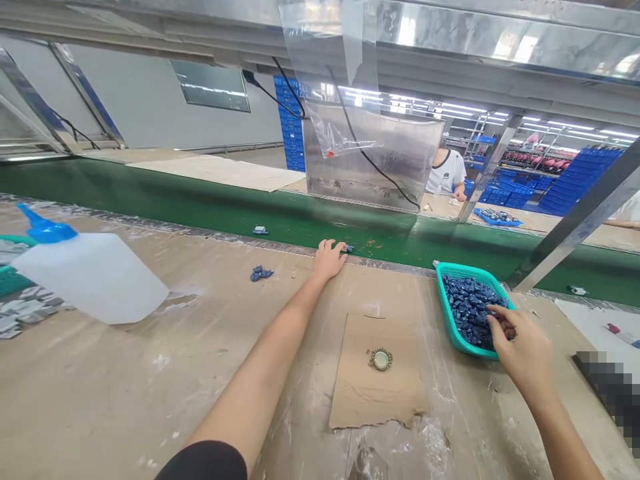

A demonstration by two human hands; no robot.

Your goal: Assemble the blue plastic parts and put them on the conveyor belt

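Right hand (523,343): fingers curled narrow over one teal basket (470,349) heaped with dark blue pieces (467,303) (too many to count); cannot tell whether one is pinched. Left hand (330,259): fingers bent at the edge of the green belt (200,200), one blue piece (349,249) at the fingertips; firm hold or mere touch, cannot tell. Between the hands, nearer the wearer: one bottle cap (382,359), pale inside, on one cardboard sheet (375,403). Left of the left hand: one small blue clump (261,273); farther, one white bottle (105,277).
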